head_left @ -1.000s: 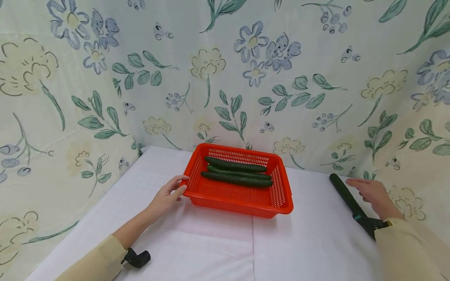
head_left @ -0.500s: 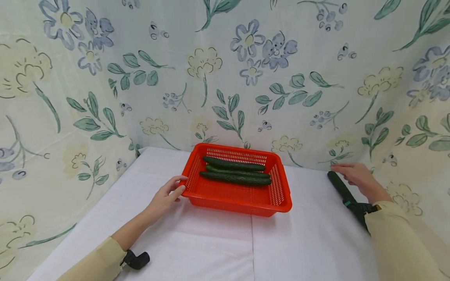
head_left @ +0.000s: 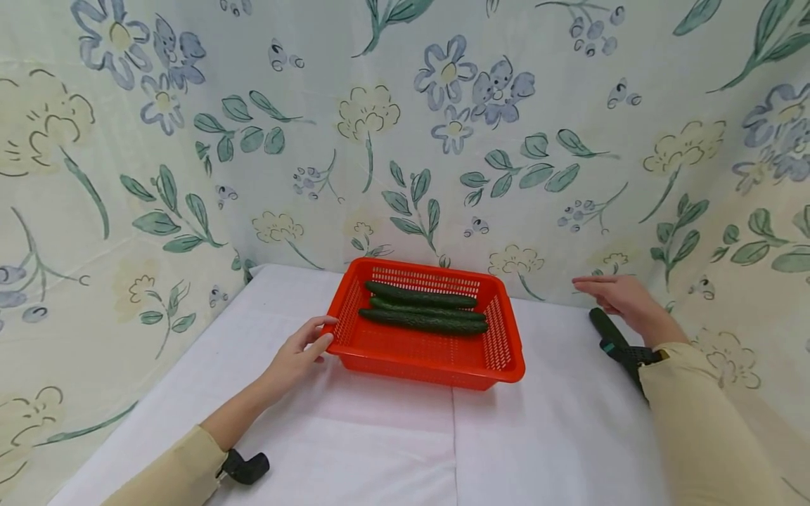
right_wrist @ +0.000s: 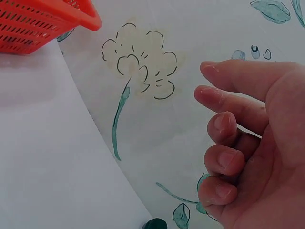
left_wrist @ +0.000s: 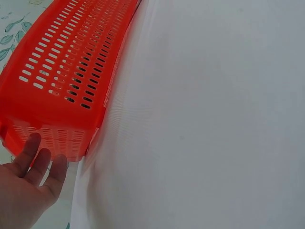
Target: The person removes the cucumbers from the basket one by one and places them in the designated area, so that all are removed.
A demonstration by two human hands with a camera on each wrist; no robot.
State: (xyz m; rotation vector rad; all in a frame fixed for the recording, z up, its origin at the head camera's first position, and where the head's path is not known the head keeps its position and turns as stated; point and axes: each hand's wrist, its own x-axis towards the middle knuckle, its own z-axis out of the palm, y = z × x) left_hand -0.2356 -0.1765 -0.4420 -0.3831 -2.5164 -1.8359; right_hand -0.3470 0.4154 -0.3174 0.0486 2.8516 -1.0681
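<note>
A red plastic basket [head_left: 405, 358] with slotted walls stands on the table and holds three cucumbers [head_left: 424, 321] lying side by side. At its left end, my left hand [head_left: 300, 348] holds the rim, thumb near the front corner. In the left wrist view several fingers [left_wrist: 56, 174] of that hand lie against the basket's end wall. Over on the right, my right hand [head_left: 623, 299] hovers above a single cucumber [head_left: 606, 325] and holds nothing. Its index finger and thumb point forward while the other fingers curl loosely. My wrist camera overlaps the near part of that cucumber.
A white cloth [head_left: 392, 450] covers the table. Floral fabric [head_left: 405, 140] hangs close behind its back edge and along both sides. Black cameras are strapped to my left wrist [head_left: 245, 467] and right wrist [head_left: 623, 351].
My right hand has moved left and slightly farther back, passing over the single cucumber. My left hand and the basket keep their places; the head view has shifted slightly.
</note>
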